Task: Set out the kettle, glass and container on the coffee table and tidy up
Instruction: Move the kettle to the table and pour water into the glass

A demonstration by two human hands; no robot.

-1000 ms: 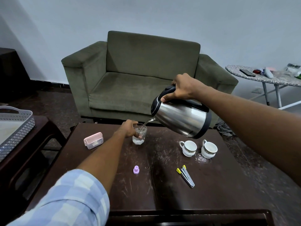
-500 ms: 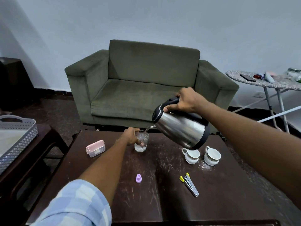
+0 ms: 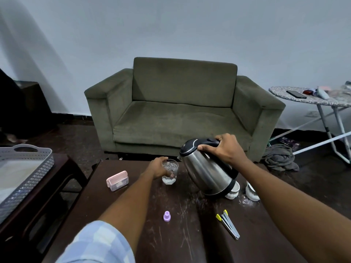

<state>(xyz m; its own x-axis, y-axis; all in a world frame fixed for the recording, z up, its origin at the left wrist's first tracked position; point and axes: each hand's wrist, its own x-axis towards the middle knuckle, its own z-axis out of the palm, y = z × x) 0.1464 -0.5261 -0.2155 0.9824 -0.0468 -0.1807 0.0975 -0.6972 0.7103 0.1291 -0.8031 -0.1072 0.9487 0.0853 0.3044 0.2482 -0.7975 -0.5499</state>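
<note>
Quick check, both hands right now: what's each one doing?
Left hand: closed around the glass standing on the coffee table.
Right hand: closed on the kettle handle, kettle tilted.

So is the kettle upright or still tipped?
Tipped, leaning left toward the glass. The right hand holds the kettle by its handle; no stream shows at the spout.

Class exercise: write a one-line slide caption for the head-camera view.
Right hand tilts a steel kettle beside the glass steadied by the left hand.
</note>
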